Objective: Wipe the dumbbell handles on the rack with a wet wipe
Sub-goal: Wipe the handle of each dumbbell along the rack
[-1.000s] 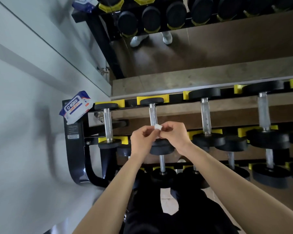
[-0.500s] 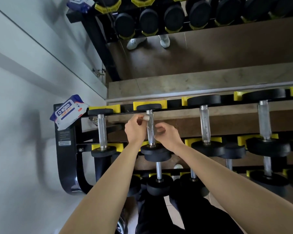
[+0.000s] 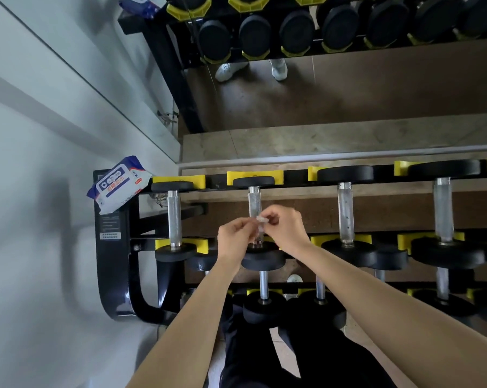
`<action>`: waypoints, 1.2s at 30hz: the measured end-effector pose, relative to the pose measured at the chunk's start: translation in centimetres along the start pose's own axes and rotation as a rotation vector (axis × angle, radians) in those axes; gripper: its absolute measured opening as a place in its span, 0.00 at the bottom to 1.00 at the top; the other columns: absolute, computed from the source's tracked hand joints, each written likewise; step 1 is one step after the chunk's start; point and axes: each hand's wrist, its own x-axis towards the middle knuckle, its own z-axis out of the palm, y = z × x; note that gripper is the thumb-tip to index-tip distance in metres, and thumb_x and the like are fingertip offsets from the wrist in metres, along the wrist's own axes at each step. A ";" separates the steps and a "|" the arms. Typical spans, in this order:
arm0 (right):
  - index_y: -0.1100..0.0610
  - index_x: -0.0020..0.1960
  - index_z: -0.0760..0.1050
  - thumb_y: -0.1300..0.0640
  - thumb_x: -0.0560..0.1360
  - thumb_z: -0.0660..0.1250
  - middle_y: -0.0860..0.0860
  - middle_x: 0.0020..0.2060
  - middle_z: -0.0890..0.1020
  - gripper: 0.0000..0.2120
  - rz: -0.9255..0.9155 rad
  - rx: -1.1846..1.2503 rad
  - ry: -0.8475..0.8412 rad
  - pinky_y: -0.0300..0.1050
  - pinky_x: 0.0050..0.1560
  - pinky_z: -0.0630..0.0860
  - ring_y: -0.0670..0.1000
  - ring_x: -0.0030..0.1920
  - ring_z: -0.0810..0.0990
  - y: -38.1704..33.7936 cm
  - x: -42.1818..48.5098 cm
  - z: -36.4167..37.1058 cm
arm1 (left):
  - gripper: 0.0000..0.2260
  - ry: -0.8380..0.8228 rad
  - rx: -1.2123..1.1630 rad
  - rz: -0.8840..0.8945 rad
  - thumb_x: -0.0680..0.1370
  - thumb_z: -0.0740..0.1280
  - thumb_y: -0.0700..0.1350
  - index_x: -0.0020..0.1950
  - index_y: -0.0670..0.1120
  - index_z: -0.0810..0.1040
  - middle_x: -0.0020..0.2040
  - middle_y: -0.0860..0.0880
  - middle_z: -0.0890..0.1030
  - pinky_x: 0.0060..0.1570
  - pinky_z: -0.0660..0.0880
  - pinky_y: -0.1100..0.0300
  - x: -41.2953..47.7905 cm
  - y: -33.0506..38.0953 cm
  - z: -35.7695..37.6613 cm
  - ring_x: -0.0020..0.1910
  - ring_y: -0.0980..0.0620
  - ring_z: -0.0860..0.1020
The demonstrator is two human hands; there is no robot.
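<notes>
Both forearms reach over the lower dumbbells. Left hand (image 3: 235,240) and right hand (image 3: 288,229) meet fingertip to fingertip, both pinching a small wadded wet wipe (image 3: 262,219) just in front of the second dumbbell handle (image 3: 254,201) on the top row of the rack (image 3: 112,256). Wipes pack (image 3: 118,184) sits on the rack's left end, mirror (image 3: 348,88) behind.

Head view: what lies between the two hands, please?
Head view shows a small white wet wipe, pinched by left hand and right hand, before the knurled steel handle.

Dim soft light, blurred hands, wide-angle distortion
</notes>
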 end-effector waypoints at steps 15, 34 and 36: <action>0.48 0.43 0.79 0.60 0.73 0.75 0.43 0.39 0.83 0.08 0.123 -0.170 -0.207 0.44 0.52 0.78 0.42 0.43 0.81 1.8 0.0 0.4 | 0.11 0.017 0.083 0.015 0.80 0.68 0.39 0.57 0.51 0.85 0.51 0.54 0.86 0.60 0.80 0.48 -0.1 -1.7 -0.2 0.53 0.53 0.83; 0.57 0.50 0.84 0.55 0.76 0.75 0.51 0.36 0.86 0.06 0.257 0.376 0.168 0.44 0.43 0.84 0.48 0.36 0.85 -0.5 4.1 -0.5 | 0.08 -0.015 0.040 0.197 0.76 0.77 0.49 0.51 0.47 0.87 0.43 0.49 0.87 0.51 0.83 0.44 4.9 2.0 -1.4 0.45 0.47 0.85; 0.57 0.50 0.83 0.56 0.77 0.74 0.52 0.37 0.86 0.06 0.302 0.426 0.243 0.40 0.41 0.81 0.46 0.35 0.84 -0.6 4.9 -0.2 | 0.06 0.082 0.065 0.169 0.75 0.77 0.51 0.48 0.50 0.86 0.40 0.51 0.86 0.50 0.84 0.46 5.9 2.2 -0.9 0.43 0.47 0.84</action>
